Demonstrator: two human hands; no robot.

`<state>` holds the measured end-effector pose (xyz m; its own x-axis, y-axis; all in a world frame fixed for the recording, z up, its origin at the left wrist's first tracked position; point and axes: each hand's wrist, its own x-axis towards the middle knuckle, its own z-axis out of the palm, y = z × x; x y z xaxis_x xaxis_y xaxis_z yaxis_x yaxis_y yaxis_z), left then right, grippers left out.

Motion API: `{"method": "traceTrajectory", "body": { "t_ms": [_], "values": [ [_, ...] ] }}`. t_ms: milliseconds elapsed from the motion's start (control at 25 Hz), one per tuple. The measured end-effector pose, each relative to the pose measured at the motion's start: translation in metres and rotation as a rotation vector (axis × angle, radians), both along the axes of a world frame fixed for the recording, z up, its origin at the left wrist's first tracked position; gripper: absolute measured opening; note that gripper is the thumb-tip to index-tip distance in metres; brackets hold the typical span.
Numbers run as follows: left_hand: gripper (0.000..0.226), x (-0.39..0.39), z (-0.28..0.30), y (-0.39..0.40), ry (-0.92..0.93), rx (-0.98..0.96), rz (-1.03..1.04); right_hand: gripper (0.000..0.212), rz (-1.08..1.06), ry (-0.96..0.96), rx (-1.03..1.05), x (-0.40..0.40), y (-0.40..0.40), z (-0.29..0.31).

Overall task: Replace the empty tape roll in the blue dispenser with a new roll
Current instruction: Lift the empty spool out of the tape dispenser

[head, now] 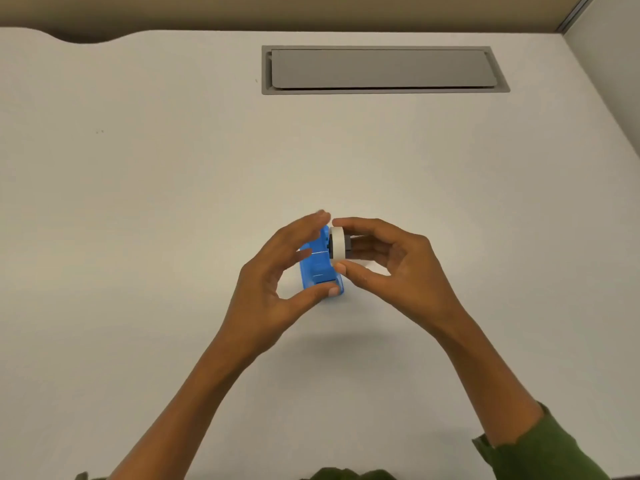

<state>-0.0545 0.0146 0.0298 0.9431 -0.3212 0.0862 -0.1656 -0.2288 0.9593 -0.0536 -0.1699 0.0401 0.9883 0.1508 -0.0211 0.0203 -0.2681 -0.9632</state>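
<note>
Head view: my left hand (277, 271) holds one blue dispenser (317, 268) at six o'clock; my right hand (388, 261) pinches one white tape roll (337, 245), seemingly touching it at three o'clock.

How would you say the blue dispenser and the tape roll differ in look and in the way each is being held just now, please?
The blue dispenser is translucent blue and blocky; the tape roll is white and round, with a dark core. The left hand grips the dispenser between thumb and fingers, while the right hand pinches the roll by its rim. The dispenser looks the larger of the two. Both are held above the white desk, close together.
</note>
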Motion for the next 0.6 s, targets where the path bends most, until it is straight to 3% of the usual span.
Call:
{"method": "traceTrajectory", "body": {
  "t_ms": [160, 400, 600],
  "values": [
    [0.047, -0.009, 0.018, -0.01, -0.004, -0.059, 0.015, 0.042, -0.033, 0.021, 0.099, -0.011, 0.0, 0.013],
    [0.044, -0.011, 0.025, -0.015, 0.116, -0.136, 0.072, 0.02, -0.116, 0.125, 0.284, -0.016, 0.002, 0.016],
    [0.034, -0.012, 0.029, -0.015, 0.158, -0.175, 0.121, 0.021, -0.145, 0.172, 0.339, -0.017, 0.002, 0.024]
  ]
}}
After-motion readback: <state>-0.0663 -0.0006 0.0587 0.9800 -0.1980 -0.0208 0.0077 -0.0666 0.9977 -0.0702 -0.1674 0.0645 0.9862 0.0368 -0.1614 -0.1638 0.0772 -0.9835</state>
